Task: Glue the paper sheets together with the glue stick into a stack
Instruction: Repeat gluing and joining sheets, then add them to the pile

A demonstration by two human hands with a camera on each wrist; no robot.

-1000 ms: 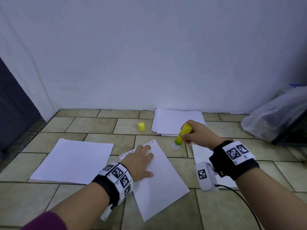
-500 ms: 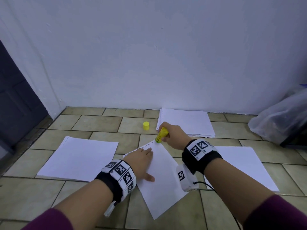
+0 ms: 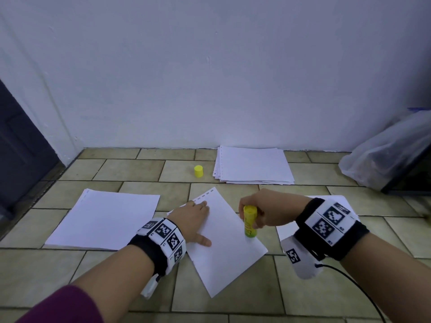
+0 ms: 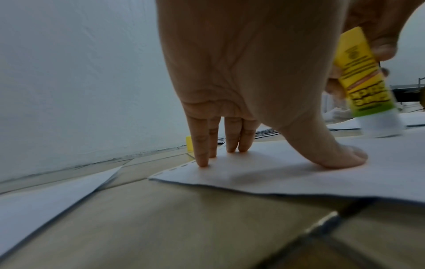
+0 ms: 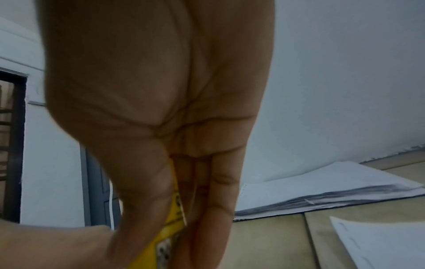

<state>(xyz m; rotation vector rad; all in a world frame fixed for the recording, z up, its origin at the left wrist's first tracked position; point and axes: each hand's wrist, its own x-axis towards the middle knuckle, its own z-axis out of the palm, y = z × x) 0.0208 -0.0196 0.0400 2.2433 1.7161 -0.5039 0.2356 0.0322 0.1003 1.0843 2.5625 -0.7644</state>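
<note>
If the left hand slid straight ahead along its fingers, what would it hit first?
Likely nothing close: the left hand points past the sheet onto bare tile. The yellow cap seems nearest, though depth is unclear.

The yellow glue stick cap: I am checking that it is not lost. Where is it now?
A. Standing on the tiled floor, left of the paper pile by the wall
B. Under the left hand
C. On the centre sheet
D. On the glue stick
A: the small yellow cylindrical cap stands alone on the tiled floor, left of the white paper pile by the wall.
</note>
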